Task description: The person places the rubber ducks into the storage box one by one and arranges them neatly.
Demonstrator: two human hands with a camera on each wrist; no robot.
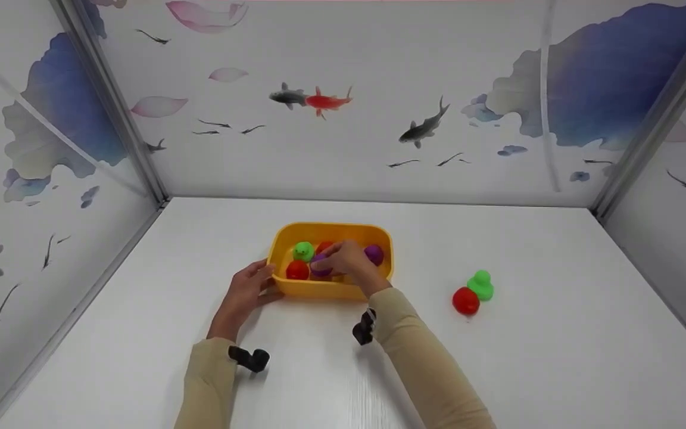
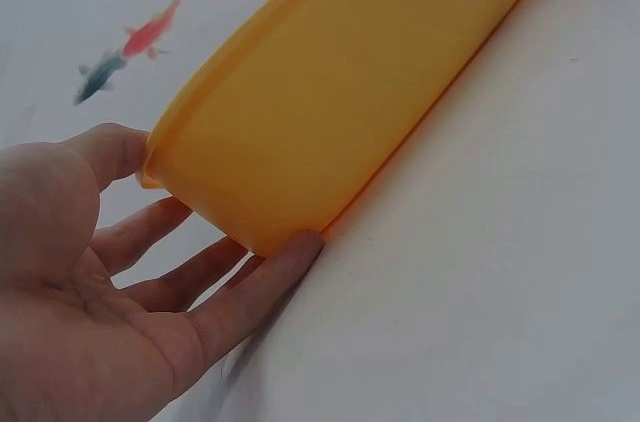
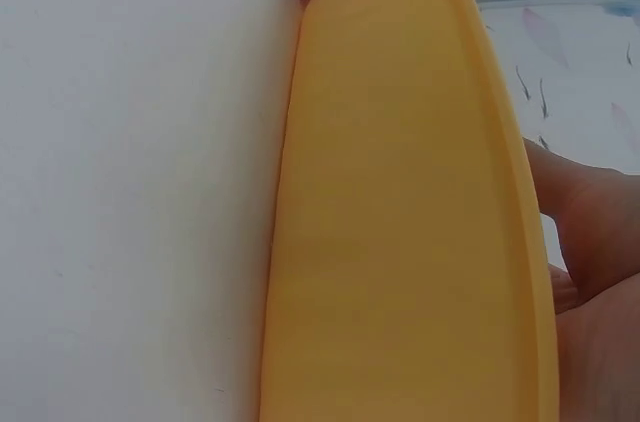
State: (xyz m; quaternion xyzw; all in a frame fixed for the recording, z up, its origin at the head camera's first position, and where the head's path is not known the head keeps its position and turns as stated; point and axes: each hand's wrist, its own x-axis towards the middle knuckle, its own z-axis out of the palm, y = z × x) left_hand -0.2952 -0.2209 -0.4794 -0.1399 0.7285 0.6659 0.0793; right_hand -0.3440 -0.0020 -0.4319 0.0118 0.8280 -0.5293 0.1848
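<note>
A yellow plastic bin (image 1: 319,291) stands on the white table. My left hand (image 1: 250,292) holds its left end; in the left wrist view the thumb is at the rim and the fingers (image 2: 255,292) lie along the wall, one fingertip at the bottom edge. Inside the bin, my right hand (image 1: 346,260) pinches a small purple toy (image 1: 320,266). Around it in the bin are a green duck (image 1: 303,251), a red toy (image 1: 297,270), another red toy (image 1: 324,246) partly behind the hand, and a purple toy (image 1: 374,254). In the right wrist view, the bin wall (image 3: 400,192) hides my right fingertips.
Right of the bin, a green duck (image 1: 481,286) and a red toy (image 1: 466,301) lie side by side on the table (image 1: 557,333). White panels (image 1: 355,161) printed with fish and petals wall in the back and sides, with metal posts (image 1: 111,101) at the corners.
</note>
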